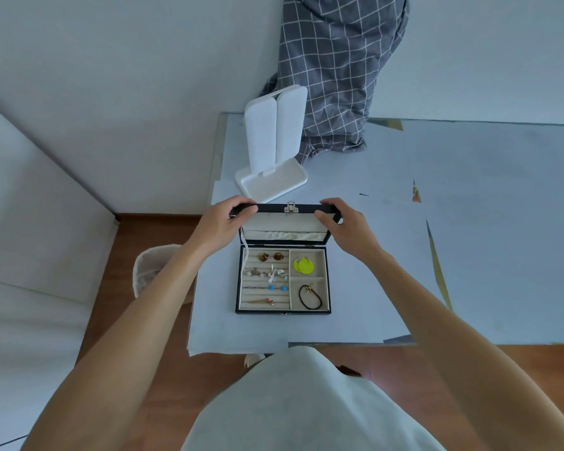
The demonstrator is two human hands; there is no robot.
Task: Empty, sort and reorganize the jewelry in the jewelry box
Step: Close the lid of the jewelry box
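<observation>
Both hands grip the raised lid (287,208) of a black jewelry box (283,311): the left hand (223,222) curls around its left corner, the right hand (344,224) around its right corner, fingers over the top edge, thumbs on the pale lining. The box sits open on the counter (469,255) near its front edge. Its ring rolls hold brown studs (271,256), silver pieces (267,272), blue studs (277,288) and a gold pin (262,301); side compartments hold yellow discs (303,265) and a black cord (310,297). A white stand (271,148) rises just behind, checked cloth (339,76) beyond.
</observation>
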